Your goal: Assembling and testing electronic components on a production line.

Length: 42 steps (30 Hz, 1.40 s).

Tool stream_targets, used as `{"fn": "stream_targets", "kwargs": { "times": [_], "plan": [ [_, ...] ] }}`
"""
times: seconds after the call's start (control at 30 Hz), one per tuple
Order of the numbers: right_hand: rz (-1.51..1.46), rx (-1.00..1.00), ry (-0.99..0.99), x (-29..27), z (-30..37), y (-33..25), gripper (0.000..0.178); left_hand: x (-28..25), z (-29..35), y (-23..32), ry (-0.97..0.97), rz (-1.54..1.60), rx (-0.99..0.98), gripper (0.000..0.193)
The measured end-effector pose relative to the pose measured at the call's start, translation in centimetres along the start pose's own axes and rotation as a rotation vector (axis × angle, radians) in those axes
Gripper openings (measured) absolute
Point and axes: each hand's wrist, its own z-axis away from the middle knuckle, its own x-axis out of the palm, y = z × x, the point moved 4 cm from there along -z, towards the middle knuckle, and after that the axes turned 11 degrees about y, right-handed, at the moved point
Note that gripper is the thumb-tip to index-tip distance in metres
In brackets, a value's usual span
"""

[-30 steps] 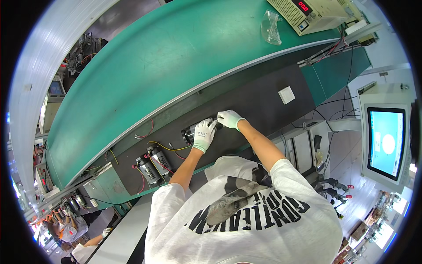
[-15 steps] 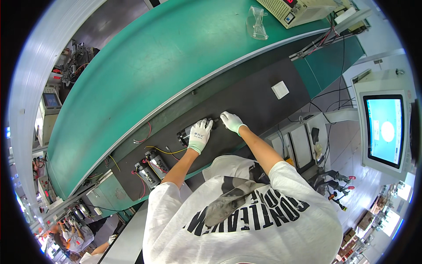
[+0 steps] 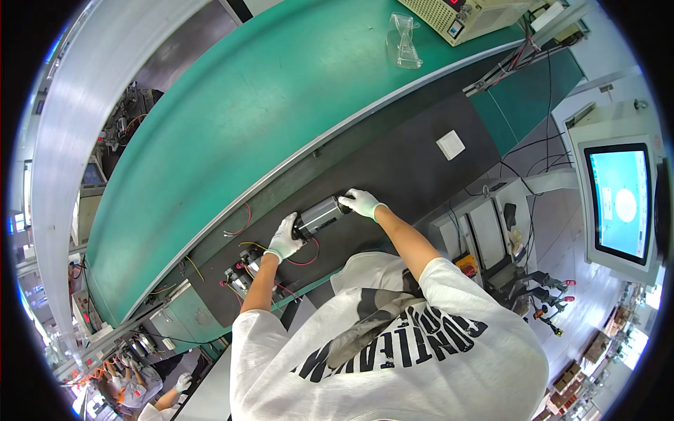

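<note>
A silver cylindrical motor (image 3: 321, 216) with black ends lies slantwise on the dark mat between my two gloved hands. My left hand (image 3: 284, 240) is closed around its left end, near a red wire that loops down onto the mat. At the opposite end, the fingers of my right hand (image 3: 361, 203) are closed on the black cap, and their tips are partly hidden. Two more motors with coloured wires, an upper one (image 3: 249, 259) and a lower one (image 3: 239, 279), lie just below and left of my left hand.
A white square block (image 3: 451, 144) rests on the dark mat (image 3: 400, 158) to the right. Beyond a metal rail is the green bench top (image 3: 239, 119), with clear safety goggles (image 3: 404, 43) and a beige power supply (image 3: 467, 19). A monitor (image 3: 619, 202) stands at right.
My left hand has gone from the top of the motor to its left end, baring the silver body. My right hand has come onto the other end. The view has shifted slightly.
</note>
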Motion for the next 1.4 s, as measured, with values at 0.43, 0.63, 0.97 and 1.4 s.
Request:
{"fn": "stream_targets", "kwargs": {
  "times": [0.43,0.63,0.97,1.4],
  "plan": [
    [-0.184,0.007,0.377,-5.3,10.4,5.6,0.051,1.2,-1.9,9.8,-0.024,-0.293,0.401,0.081],
    [-0.381,0.301,0.796,-13.8,28.6,9.7,0.054,4.8,-4.2,28.7,-0.290,-0.310,0.821,0.082],
    [-0.516,0.629,1.453,-20.4,58.6,24.0,0.052,25.9,5.1,59.4,-0.629,-0.247,1.586,0.070],
    [0.280,0.530,1.389,-22.5,64.7,35.1,0.026,36.7,9.7,66.2,-0.597,-0.535,1.539,0.072]
  ]
}}
